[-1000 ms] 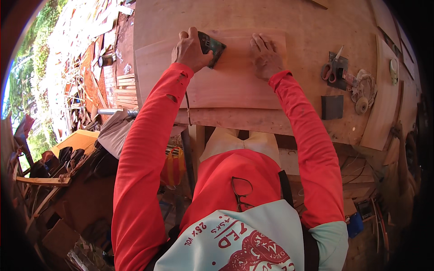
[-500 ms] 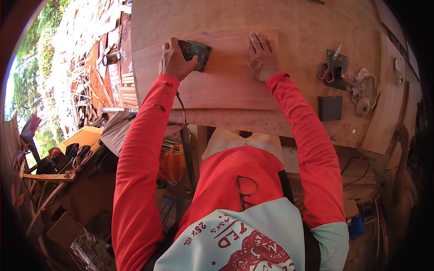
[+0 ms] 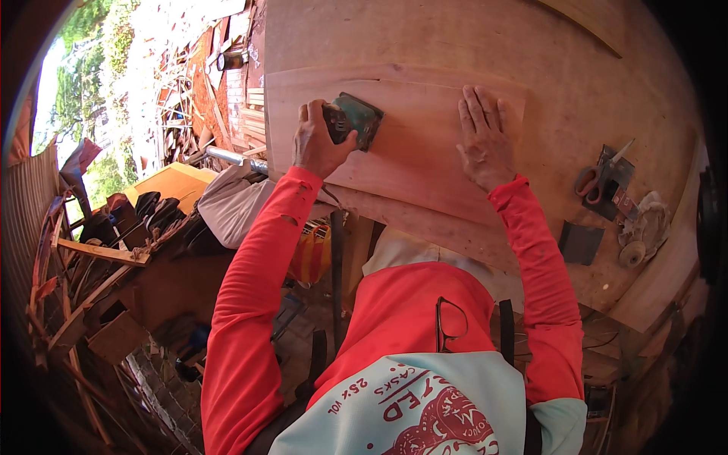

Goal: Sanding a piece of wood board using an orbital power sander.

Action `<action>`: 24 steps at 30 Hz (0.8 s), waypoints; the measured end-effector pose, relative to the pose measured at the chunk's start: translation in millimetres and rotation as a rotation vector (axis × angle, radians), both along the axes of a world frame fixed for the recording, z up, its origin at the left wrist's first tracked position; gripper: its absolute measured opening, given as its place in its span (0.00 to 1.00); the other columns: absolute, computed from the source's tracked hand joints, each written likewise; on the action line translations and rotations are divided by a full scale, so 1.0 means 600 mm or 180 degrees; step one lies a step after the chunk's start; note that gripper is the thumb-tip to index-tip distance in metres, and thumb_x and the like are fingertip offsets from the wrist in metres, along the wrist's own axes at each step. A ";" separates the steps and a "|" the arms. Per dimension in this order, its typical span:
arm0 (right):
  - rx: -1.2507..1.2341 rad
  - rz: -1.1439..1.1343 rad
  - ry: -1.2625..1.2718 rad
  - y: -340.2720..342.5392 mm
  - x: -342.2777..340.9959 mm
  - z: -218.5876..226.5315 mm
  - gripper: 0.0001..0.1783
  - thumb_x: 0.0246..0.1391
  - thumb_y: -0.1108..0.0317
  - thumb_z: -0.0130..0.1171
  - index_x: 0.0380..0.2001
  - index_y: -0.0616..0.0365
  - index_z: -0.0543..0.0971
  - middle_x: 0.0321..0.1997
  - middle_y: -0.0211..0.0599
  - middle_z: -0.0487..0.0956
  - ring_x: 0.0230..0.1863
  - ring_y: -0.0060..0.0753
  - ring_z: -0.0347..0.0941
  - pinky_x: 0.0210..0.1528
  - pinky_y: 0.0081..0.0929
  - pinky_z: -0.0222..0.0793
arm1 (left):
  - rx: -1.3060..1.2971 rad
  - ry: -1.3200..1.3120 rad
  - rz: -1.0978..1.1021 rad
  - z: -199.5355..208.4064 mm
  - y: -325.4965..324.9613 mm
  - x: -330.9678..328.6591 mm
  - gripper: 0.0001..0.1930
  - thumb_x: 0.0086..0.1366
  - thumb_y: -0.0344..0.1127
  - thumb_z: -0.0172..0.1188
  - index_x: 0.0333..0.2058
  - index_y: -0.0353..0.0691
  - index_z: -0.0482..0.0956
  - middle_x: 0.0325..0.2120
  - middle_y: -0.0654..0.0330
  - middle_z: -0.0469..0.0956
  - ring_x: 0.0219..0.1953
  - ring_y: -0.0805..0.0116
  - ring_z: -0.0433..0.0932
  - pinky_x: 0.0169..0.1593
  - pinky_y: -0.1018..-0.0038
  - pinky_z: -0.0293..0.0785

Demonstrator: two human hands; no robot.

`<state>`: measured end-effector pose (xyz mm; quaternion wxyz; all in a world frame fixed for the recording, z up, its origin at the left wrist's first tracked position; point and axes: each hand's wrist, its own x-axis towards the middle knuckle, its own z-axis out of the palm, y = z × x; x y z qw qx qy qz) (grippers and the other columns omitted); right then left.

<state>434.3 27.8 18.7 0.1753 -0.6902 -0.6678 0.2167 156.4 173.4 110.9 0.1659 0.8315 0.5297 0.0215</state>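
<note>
Sander (image 3: 353, 120), a small green and black one, sits near the left edge of a thin wood panel (image 3: 409, 144) that lies on the worktop (image 3: 576, 83). Left hand (image 3: 317, 142) grips it closed. Right hand (image 3: 485, 140) presses flat, fingers spread, on the panel's right part. How much surface is already smoothed, I cannot tell. Scissors (image 3: 599, 178) lie toward the right edge.

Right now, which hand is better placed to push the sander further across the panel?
Left, probably. The left hand grips the green sander on the wooden panel, near its left end. The right hand lies flat, fingers spread, pressing the panel down, apart from the sander.
</note>
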 end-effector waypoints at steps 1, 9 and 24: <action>0.0001 0.0117 -0.0074 0.015 0.000 0.000 0.46 0.49 0.67 0.63 0.71 0.63 0.59 0.79 0.42 0.51 0.81 0.46 0.41 0.80 0.49 0.35 | 0.0012 0.0034 0.0014 0.001 -0.004 0.002 0.36 0.47 0.39 0.76 0.51 0.36 0.65 0.45 0.43 0.70 0.45 0.42 0.76 0.46 0.53 0.76; 0.0034 0.0448 -0.0289 0.048 -0.036 -0.001 0.40 0.52 0.70 0.53 0.70 0.66 0.61 0.79 0.45 0.53 0.80 0.47 0.43 0.80 0.52 0.36 | 0.0051 0.0082 0.0191 0.001 0.003 0.010 0.36 0.47 0.40 0.75 0.51 0.36 0.65 0.45 0.43 0.69 0.45 0.41 0.76 0.45 0.53 0.76; 0.0145 -0.0854 0.1322 -0.002 -0.046 0.070 0.29 0.54 0.78 0.60 0.60 0.67 0.68 0.54 0.47 0.74 0.43 0.45 0.77 0.46 0.38 0.76 | -0.0184 0.0057 -0.0207 0.008 0.013 0.143 0.34 0.47 0.42 0.75 0.49 0.38 0.66 0.45 0.43 0.71 0.41 0.39 0.79 0.43 0.51 0.78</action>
